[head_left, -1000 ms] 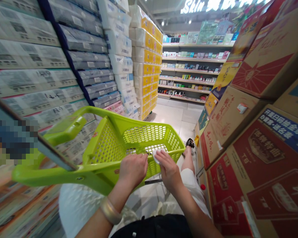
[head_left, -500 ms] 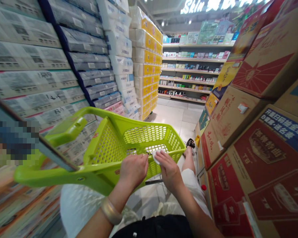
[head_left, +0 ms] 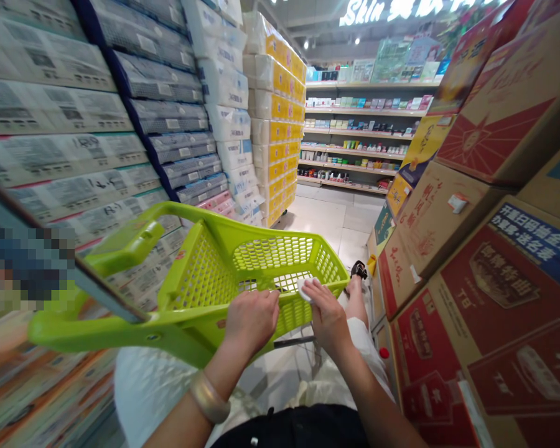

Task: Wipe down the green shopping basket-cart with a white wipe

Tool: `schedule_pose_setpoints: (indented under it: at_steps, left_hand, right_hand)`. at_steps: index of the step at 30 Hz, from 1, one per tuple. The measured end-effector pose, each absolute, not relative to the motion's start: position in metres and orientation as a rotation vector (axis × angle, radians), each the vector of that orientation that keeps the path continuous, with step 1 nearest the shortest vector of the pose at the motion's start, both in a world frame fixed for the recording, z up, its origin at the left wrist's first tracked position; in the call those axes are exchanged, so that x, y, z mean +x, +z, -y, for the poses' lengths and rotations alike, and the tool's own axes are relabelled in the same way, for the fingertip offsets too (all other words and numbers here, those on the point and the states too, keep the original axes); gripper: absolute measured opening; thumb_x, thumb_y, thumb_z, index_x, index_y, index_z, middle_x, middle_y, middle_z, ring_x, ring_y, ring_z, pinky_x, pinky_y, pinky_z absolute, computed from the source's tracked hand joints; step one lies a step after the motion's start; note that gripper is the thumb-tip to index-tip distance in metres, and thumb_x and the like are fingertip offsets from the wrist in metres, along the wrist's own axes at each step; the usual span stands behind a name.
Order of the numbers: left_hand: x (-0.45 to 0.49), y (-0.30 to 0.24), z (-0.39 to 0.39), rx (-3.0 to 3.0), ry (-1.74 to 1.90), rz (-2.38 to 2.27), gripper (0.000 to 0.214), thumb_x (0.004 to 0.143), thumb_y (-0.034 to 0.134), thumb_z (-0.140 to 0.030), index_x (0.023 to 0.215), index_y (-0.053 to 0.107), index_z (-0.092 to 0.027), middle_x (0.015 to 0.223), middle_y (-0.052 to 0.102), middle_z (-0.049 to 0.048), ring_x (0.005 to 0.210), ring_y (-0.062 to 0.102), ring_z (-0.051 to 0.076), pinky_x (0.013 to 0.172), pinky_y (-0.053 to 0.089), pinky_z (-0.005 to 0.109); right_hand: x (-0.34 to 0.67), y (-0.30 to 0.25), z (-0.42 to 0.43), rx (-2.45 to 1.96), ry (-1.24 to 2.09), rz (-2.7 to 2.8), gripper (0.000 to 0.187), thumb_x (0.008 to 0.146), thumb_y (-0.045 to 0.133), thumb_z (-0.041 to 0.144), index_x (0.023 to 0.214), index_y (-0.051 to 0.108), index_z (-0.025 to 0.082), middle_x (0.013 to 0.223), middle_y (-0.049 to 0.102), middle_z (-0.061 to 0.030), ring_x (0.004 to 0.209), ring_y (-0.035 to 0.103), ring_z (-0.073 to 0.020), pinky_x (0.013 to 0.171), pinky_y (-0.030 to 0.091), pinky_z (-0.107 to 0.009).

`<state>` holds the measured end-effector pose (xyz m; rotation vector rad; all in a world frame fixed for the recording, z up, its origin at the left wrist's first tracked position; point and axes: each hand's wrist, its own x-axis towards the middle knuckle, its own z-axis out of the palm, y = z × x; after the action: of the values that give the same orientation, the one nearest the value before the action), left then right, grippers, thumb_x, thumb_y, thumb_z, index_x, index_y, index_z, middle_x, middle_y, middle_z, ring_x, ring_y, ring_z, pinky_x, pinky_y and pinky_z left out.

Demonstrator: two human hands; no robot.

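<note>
A lime-green plastic shopping cart (head_left: 256,239) stands crosswise in front of me, its handle end to the left. My left hand (head_left: 252,317) is closed around the cart's near rim. Under the fingers of my right hand (head_left: 325,311) is a white cloth or wipe (head_left: 305,291), pressed against the same rim further right. The fingers lie together over the cloth, and its underside is hidden. Through the slotted walls and base, pale floor shows.
Stacked tissue packs (head_left: 280,124) rise on the left beyond the cart. Cardboard cartons (head_left: 485,274) are piled close on the right. Shelves of small goods (head_left: 359,130) stand at the back, past a tiled floor (head_left: 324,211). A slanted metal bar (head_left: 74,255) crosses the left side.
My right hand has slid with the white cloth a short way right along the cart's rim. My left hand and the cart have stayed nearly in place.
</note>
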<state>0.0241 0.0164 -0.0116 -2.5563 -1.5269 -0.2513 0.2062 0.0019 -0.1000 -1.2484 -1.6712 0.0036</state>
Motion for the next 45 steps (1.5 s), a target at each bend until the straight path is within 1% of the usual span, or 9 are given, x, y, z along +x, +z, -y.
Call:
schedule_pose_setpoints:
  at_steps: [3,9,16,22,28,34,36,40,45]
  left_hand:
    - [0.024,-0.011,-0.016,-2.548,-0.237,1.533,0.027,0.092,0.041,-0.024,0.088,0.068,-0.021,0.081,0.073,0.0066,0.077,0.068,0.025,0.069,0.043,0.035]
    - [0.026,-0.011,-0.018,-2.548,-0.236,1.531,0.028,0.093,0.041,-0.024,0.088,0.068,-0.021,0.083,0.074,0.0065,0.078,0.067,0.025,0.07,0.043,0.035]
    - [0.028,-0.011,-0.019,-2.551,-0.212,1.528,0.028,0.093,0.04,-0.024,0.088,0.068,-0.021,0.082,0.073,0.0059,0.079,0.067,0.025,0.07,0.043,0.035]
    - [0.029,-0.011,-0.022,-2.562,-0.224,1.479,0.032,0.094,0.038,-0.026,0.086,0.068,-0.02,0.081,0.073,0.0068,0.078,0.068,0.023,0.071,0.044,0.034]
    - [0.029,-0.009,-0.026,-2.599,-0.198,1.44,0.03,0.093,0.04,-0.029,0.087,0.069,-0.02,0.082,0.074,0.0073,0.077,0.067,0.024,0.068,0.044,0.033]
    - [0.032,-0.007,-0.03,-2.637,-0.215,1.394,0.036,0.095,0.037,-0.033,0.082,0.068,-0.019,0.081,0.073,0.0084,0.075,0.067,0.025,0.064,0.043,0.033]
    - [0.033,-0.008,-0.032,-2.64,-0.238,1.383,0.037,0.095,0.037,-0.034,0.081,0.068,-0.019,0.078,0.072,0.0087,0.074,0.067,0.025,0.065,0.043,0.033]
    - [0.032,-0.009,-0.039,-2.641,-0.243,1.354,0.04,0.095,0.036,-0.037,0.078,0.068,-0.019,0.075,0.072,0.0086,0.074,0.067,0.025,0.064,0.043,0.033]
    - [0.029,-0.01,-0.051,-2.663,-0.271,1.341,0.042,0.095,0.037,-0.039,0.077,0.069,-0.021,0.077,0.073,0.0076,0.074,0.067,0.024,0.065,0.042,0.033]
  right_hand:
    - [0.219,-0.104,-0.006,-1.369,-0.072,1.503,0.038,0.09,0.043,0.012,0.114,0.07,0.023,0.119,0.07,-0.0097,0.122,0.06,-0.0266,0.106,0.045,-0.054]
    - [0.203,-0.101,0.0,-1.212,0.021,1.731,0.041,0.091,0.043,0.01,0.122,0.066,0.026,0.128,0.066,-0.0052,0.128,0.055,-0.0214,0.109,0.045,-0.045]
    - [0.228,-0.106,-0.006,-1.42,-0.065,1.477,0.039,0.088,0.043,0.01,0.114,0.07,0.022,0.121,0.07,-0.0094,0.123,0.059,-0.026,0.107,0.044,-0.053]
    - [0.218,-0.104,0.0,-1.296,-0.02,1.724,0.04,0.091,0.043,0.012,0.121,0.066,0.027,0.129,0.065,-0.0045,0.127,0.056,-0.0222,0.109,0.042,-0.048]
    - [0.253,-0.115,-0.01,-1.466,-0.182,1.438,0.038,0.089,0.042,0.011,0.111,0.071,0.022,0.117,0.071,-0.0096,0.12,0.061,-0.0257,0.105,0.044,-0.054]
    - [0.241,-0.118,-0.006,-1.378,-0.167,1.613,0.039,0.091,0.042,0.012,0.117,0.068,0.023,0.125,0.067,-0.0067,0.126,0.057,-0.0239,0.109,0.041,-0.051]
    - [0.25,-0.121,-0.007,-1.414,-0.19,1.546,0.037,0.091,0.043,0.012,0.115,0.069,0.023,0.123,0.069,-0.0073,0.124,0.059,-0.0243,0.109,0.041,-0.052]
    - [0.276,-0.128,-0.007,-1.479,-0.236,1.413,0.037,0.091,0.04,0.013,0.115,0.069,0.018,0.12,0.07,-0.0122,0.124,0.058,-0.0264,0.107,0.042,-0.055]
    - [0.274,-0.132,-0.001,-1.401,-0.224,1.523,0.038,0.092,0.041,0.012,0.117,0.068,0.02,0.125,0.067,-0.0099,0.127,0.056,-0.0241,0.11,0.04,-0.052]
